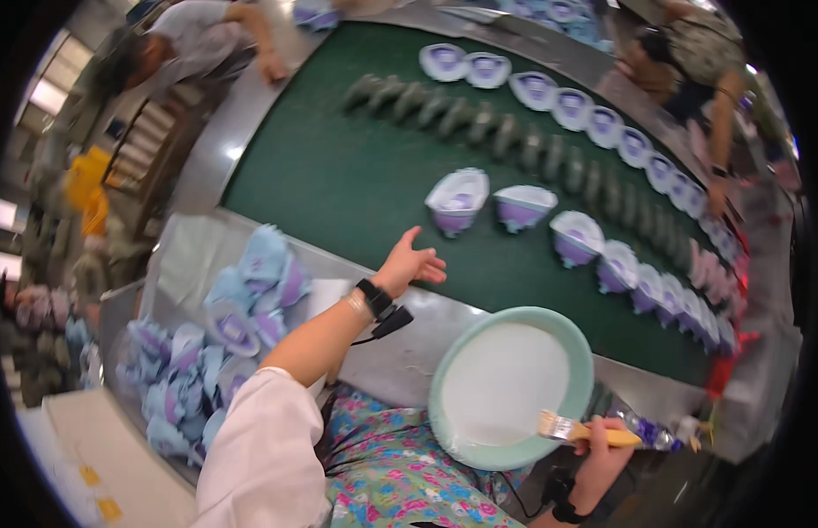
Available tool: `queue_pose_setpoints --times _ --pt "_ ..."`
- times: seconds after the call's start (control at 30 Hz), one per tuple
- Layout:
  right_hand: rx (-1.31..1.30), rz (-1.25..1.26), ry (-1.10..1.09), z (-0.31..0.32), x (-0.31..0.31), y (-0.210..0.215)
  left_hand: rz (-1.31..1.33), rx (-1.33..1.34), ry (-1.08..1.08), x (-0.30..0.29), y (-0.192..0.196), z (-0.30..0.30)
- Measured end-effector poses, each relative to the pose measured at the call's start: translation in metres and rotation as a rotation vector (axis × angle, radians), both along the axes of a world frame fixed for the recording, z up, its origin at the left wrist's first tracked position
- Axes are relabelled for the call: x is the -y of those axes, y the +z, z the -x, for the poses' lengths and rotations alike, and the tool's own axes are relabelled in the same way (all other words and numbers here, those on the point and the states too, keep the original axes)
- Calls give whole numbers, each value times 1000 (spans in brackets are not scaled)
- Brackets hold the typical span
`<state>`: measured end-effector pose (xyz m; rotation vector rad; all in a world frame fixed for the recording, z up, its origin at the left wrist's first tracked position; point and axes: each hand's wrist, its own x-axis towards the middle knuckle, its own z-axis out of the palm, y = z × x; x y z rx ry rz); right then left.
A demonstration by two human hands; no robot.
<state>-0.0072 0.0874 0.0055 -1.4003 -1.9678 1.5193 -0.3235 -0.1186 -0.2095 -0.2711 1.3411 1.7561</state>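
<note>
My left hand [411,266] reaches over the near edge of the green table surface, fingers spread and nothing in them. Just beyond it stands a cup-shaped white and purple piece [457,202], which looks like a shoe upper; hand and piece are apart. More such pieces [525,208] run in a line to the right. My right hand [601,459] grips a paintbrush [611,436] by its yellow wooden handle. The pale bristles are at the right rim of a light green basin [582,370] holding white liquid.
A pile of light blue and purple pieces [237,330] lies left of my left arm. Across the green surface [330,158] run a row of dark, blurred pieces [506,132] and a far row of white and purple ones [532,90]. Other people [193,44] work at the far left and right.
</note>
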Motion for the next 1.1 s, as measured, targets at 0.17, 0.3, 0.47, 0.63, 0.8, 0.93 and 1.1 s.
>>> queue_pose_setpoints --times 0.17,0.3,0.47,0.63,0.8,0.93,1.1 --pt "-142 -195 228 11 2 -15 1350 -1399 -28 182 42 -31" --pt "-219 -52 298 20 12 -8 1291 -1094 -57 290 24 -21" --pt "-241 -27 340 12 23 1 972 -1018 -255 317 3 22" --pt "-255 -8 308 1 38 8 798 -731 274 328 4 27" --pt "-159 53 410 3 51 19 703 -634 685 304 32 7" --pt "-158 -231 577 12 64 25 -170 -298 452 188 108 -58" --pt "-336 -375 738 36 97 40 -451 36 -184 80 161 -172"
